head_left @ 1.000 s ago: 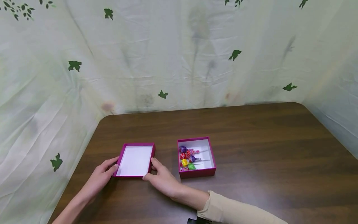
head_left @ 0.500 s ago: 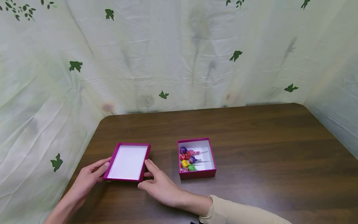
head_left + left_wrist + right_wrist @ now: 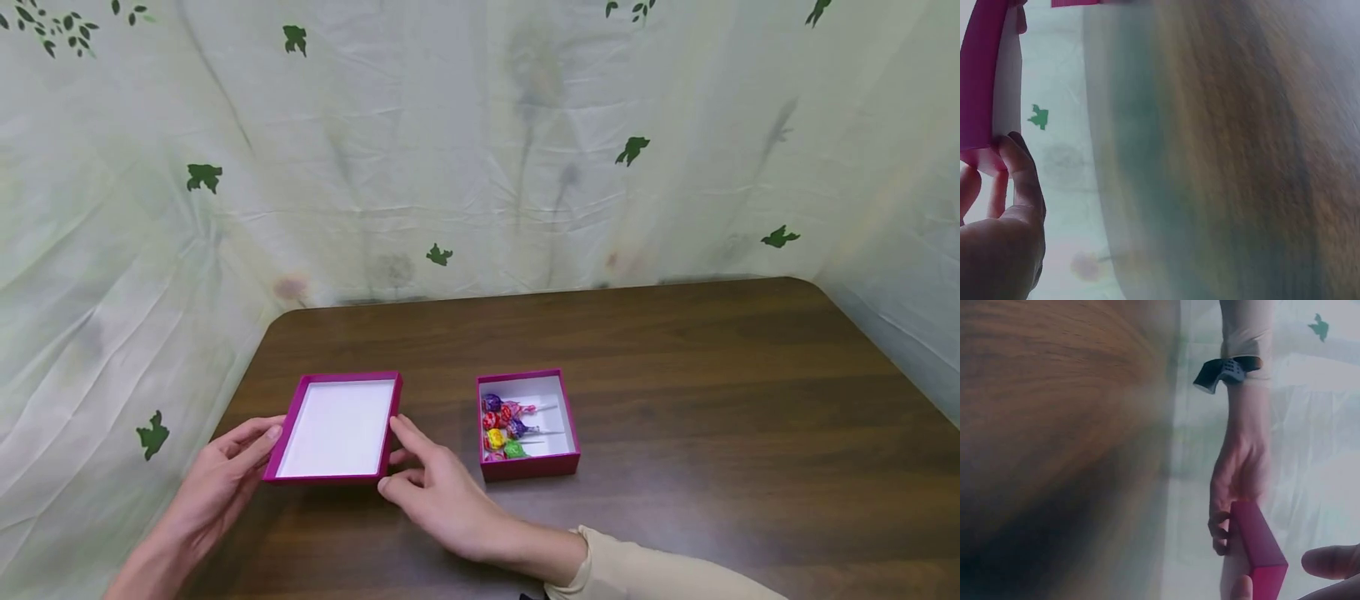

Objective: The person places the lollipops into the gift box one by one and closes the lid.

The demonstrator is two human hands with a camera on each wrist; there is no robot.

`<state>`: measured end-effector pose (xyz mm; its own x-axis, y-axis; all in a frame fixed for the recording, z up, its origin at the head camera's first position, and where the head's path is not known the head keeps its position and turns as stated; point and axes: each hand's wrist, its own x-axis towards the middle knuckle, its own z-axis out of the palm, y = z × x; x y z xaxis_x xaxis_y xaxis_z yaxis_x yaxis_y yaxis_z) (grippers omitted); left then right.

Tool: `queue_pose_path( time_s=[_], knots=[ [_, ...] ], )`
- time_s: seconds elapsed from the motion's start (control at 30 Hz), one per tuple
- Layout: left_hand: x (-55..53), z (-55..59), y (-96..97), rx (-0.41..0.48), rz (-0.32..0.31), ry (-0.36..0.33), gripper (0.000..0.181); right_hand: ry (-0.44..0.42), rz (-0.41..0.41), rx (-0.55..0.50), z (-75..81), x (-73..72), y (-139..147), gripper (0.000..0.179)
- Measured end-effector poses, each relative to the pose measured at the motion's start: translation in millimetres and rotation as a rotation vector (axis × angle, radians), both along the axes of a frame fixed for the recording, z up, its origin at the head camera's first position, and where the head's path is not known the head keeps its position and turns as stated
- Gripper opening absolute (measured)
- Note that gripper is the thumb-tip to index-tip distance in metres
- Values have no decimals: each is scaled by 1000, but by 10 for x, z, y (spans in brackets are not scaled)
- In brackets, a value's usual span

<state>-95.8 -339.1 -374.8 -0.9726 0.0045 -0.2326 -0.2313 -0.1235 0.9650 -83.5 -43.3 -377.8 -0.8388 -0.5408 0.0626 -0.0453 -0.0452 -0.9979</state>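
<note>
A shallow magenta box lid [image 3: 337, 429] with a white inside is held above the table, its hollow side towards the head camera. My left hand [image 3: 225, 479] grips its left side, thumb on the rim and fingers beneath. At the opposite side my right hand [image 3: 450, 500] holds the edge, a fingertip on the rim and other fingers lower down. Its thumb [image 3: 1329, 561] stands apart from the lid in the right wrist view. Right of the hands sits an uncovered magenta box [image 3: 530, 468], holding several wrapped lollipops [image 3: 513, 427] mostly along its left side.
All of this is at a dark brown wooden table [image 3: 712, 400] with rounded far corners. A pale curtain [image 3: 480, 150] with green leaf shapes hangs behind and at both sides.
Both hands have lifted the lid off the table and moved it left, and it looks larger in the head view. The box of lollipops has stayed in place.
</note>
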Motion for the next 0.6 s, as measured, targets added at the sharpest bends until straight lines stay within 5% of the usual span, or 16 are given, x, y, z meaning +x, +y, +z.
queue_pose_path(
  time_s=[0.3,0.6],
  knots=[
    [56,55,101,214,-68,99,25,47,-9,-78,136,37,120,63],
    [110,272,355,138,-28,119,24,38,-87,-85,264,-22,338,52]
  ],
)
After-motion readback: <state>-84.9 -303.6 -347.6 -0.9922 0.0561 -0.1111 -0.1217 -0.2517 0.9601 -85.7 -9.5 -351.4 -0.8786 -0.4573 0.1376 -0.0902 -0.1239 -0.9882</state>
